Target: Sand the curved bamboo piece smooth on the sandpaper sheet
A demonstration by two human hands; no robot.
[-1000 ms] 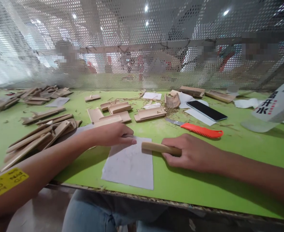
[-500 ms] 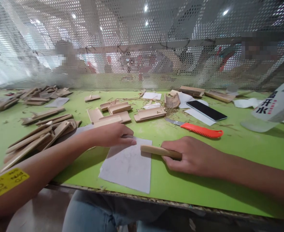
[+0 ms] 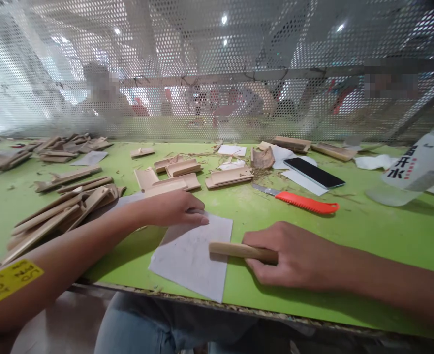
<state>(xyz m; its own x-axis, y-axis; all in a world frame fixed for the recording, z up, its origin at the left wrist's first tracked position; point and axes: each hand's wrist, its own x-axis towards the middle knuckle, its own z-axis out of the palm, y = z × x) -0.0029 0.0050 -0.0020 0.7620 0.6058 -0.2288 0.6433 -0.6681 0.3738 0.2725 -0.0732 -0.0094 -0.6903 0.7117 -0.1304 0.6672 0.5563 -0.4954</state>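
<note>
My right hand (image 3: pixel 281 255) is closed around a strip of bamboo (image 3: pixel 226 249), whose free end points left over a pale grey sheet of sandpaper (image 3: pixel 191 258). Whether the strip touches the sheet is hard to tell. My left hand (image 3: pixel 178 208) rests at the sheet's upper edge, fingers curled and thumb pressed on it. The sheet lies flat near the front of the green table (image 3: pixel 368 295). A knife with a red handle (image 3: pixel 307 202) lies beyond my right hand, blade pointing left.
Split bamboo pieces (image 3: pixel 64 211) are heaped beside my left forearm, with several more (image 3: pixel 230 177) behind the sheet. A black phone (image 3: pixel 315 172) lies on paper. At right stands a clear bottle (image 3: pixel 412 169). A perforated screen (image 3: pixel 202 98) closes the table's back; people show dimly behind it.
My right hand and the bamboo strip have moved down the sheet, toward the table's front edge and slightly left. My left hand stays in place on the sheet.
</note>
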